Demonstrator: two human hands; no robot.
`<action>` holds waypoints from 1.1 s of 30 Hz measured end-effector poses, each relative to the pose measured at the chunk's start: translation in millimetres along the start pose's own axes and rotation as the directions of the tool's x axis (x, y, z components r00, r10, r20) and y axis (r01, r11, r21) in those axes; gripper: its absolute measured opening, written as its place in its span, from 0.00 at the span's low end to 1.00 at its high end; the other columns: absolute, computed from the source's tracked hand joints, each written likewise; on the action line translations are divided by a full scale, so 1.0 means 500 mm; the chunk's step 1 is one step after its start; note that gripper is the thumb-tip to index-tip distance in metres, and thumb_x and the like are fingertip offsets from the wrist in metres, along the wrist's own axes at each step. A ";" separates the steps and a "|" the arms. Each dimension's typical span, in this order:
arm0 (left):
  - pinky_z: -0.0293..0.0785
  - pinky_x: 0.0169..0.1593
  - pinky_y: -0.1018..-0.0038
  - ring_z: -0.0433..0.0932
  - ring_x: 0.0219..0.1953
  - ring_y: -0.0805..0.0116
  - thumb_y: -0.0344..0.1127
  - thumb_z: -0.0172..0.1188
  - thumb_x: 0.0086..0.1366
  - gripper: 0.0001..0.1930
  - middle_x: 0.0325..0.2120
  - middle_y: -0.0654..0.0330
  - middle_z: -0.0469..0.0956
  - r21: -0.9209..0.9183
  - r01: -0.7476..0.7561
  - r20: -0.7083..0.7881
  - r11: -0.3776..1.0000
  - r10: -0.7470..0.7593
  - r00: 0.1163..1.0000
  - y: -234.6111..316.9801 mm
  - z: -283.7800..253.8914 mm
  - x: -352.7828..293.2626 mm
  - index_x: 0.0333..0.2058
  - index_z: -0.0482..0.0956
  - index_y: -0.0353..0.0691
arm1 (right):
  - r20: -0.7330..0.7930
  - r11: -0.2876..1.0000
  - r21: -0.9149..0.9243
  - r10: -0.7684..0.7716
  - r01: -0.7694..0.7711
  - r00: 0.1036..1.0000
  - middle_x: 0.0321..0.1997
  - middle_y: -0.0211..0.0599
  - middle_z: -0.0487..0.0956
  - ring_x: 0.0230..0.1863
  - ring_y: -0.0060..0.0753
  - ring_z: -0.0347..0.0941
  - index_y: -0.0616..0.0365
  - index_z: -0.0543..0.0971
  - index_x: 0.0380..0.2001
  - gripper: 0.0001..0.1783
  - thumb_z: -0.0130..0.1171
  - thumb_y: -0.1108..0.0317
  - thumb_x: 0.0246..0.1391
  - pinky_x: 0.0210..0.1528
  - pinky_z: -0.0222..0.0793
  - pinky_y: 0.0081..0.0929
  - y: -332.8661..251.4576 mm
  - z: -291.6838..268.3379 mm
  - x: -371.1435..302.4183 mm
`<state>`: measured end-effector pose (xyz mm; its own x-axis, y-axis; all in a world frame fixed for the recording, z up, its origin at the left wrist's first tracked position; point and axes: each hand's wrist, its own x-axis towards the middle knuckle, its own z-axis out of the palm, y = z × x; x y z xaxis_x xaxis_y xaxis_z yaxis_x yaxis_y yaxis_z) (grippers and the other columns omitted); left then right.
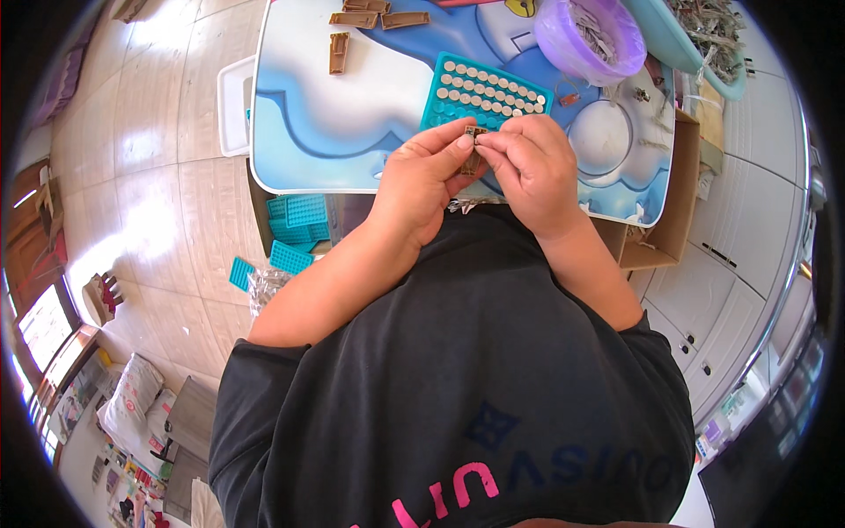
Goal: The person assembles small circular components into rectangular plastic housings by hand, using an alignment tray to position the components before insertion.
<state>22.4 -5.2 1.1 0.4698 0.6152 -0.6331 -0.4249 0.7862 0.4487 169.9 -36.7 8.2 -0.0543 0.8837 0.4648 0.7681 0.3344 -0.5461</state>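
My left hand [421, 172] is closed around a small brown plastic casing [472, 165], holding it upright over the near edge of the table. My right hand [539, 167] pinches at the upper end of that casing; whatever sits between thumb and forefinger is too small to name. Just beyond both hands lies a teal tray [432, 113] with rows of small round silvery discs [480, 88] in its pockets. Similar brown casings [338, 53] rest at the far left of the table.
The table [308, 114] has a blue-and-white printed top. At its far right stand a purple lined basket [547, 35] and a light-blue basin [660, 40] of thin metallic parts. A cardboard box [688, 176] is at the right; several teal trays [299, 216] lie below the left edge.
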 end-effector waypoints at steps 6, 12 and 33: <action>0.75 0.48 0.70 0.76 0.42 0.64 0.30 0.50 0.65 0.15 0.40 0.53 0.75 0.049 -0.004 -0.001 0.999 0.004 1.000 0.002 0.003 -0.001 0.49 0.69 0.32 | -0.113 0.990 0.024 0.139 -0.137 0.984 0.24 0.33 0.73 0.28 0.36 0.69 0.59 0.79 0.25 0.07 0.64 0.73 0.37 0.29 0.65 0.29 0.049 -0.013 -0.009; 0.75 0.48 0.70 0.76 0.43 0.62 0.29 0.50 0.64 0.15 0.42 0.50 0.74 0.045 0.001 -0.001 0.999 -0.001 1.000 0.004 0.004 -0.001 0.49 0.68 0.31 | -0.141 0.976 -0.155 0.130 -0.152 0.981 0.24 0.34 0.73 0.28 0.35 0.69 0.59 0.79 0.25 0.07 0.64 0.73 0.38 0.29 0.65 0.29 0.070 -0.015 -0.012; 0.75 0.47 0.71 0.77 0.38 0.68 0.30 0.52 0.64 0.14 0.36 0.57 0.76 0.013 -0.003 0.018 1.000 0.002 1.000 0.001 0.000 0.000 0.47 0.71 0.33 | -0.102 1.000 0.016 -0.021 0.023 0.995 0.24 0.33 0.73 0.27 0.36 0.68 0.57 0.75 0.20 0.09 0.66 0.74 0.32 0.28 0.63 0.30 0.011 0.010 0.004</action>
<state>22.4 -4.7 1.1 0.4829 0.6181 -0.6203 -0.4159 0.7853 0.4587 170.5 -31.6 2.6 -0.0053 0.8383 0.5452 0.7566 0.3599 -0.5460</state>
